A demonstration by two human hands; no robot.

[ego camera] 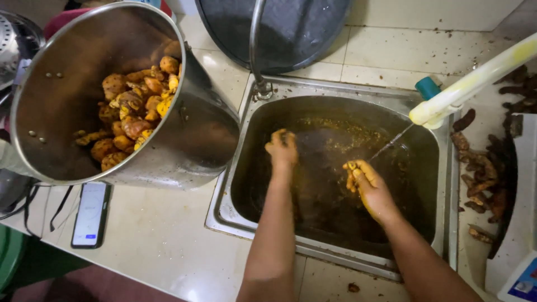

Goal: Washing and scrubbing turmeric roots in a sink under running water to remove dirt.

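Note:
Both my hands are down in a steel sink (230, 184) full of murky brown water. My left hand (282, 147) is curled at the water's surface near the sink's middle; whether it holds anything is hidden. My right hand (364, 182), stained yellow, grips a small yellow root piece (351, 166) under a thin jet of water from a pale hose (470, 84) at the right. A large steel pot (196, 134) tilts on the counter at the left, holding several peeled orange-yellow roots (134, 117).
A phone (90, 213) lies on the white counter below the pot. A tap pipe (254, 45) rises behind the sink, with a dark round lid (291, 28) leaning at the back. Brown peelings (484, 179) are heaped right of the sink beside a white scale (520, 246).

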